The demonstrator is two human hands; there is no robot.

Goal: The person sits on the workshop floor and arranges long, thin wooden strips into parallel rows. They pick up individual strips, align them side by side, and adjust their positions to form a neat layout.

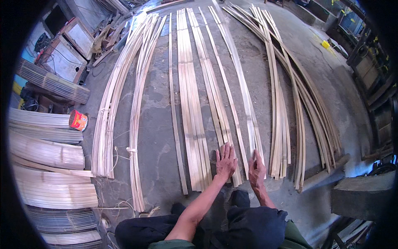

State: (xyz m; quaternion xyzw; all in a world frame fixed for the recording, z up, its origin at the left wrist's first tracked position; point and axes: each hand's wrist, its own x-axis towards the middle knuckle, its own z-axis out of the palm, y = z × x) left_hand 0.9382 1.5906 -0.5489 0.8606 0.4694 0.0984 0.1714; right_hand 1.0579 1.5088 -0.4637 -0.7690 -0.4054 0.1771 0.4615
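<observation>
Long pale bamboo strips [195, 103] lie side by side on the grey concrete floor, running away from me. My left hand [226, 161] rests flat with fingers spread on the near ends of one group of strips [219, 112]. My right hand [257, 168] lies just to its right, pressing the near end of a wider strip [244, 95], fingers together. Neither hand grips anything. My knees in dark trousers show at the bottom.
Tied bundles of strips [107, 124] lie at the left, curved strips [298, 103] at the right. Stacks of split bamboo [45, 153] and a red tin [78, 120] sit far left. A concrete block [360, 195] stands at the lower right.
</observation>
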